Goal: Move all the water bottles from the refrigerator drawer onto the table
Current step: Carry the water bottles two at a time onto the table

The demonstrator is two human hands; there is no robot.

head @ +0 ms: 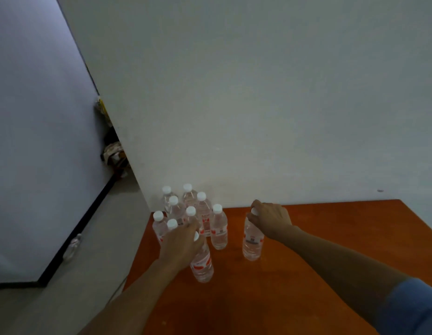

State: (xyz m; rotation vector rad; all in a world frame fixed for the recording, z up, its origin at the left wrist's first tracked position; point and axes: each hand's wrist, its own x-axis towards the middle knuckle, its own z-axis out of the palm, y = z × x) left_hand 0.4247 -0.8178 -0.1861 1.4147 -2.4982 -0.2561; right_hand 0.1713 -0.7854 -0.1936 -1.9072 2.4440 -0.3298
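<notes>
Several clear water bottles (pixel 202 213) with white caps and red labels stand clustered at the far left corner of the orange-brown table (pixel 331 238). My left hand (pixel 181 243) grips the top of one bottle (pixel 202 264) standing upright just in front of the cluster. My right hand (pixel 270 217) grips the cap of another upright bottle (pixel 252 240), which stands apart to the right of the cluster. Both bottles rest on the tabletop.
A pale wall (pixel 258 93) rises right behind the table. To the left lies grey floor (pixel 94 250) and a white panel with a black lower edge (pixel 36 165). Some clutter (pixel 114 153) sits in the gap behind the wall corner.
</notes>
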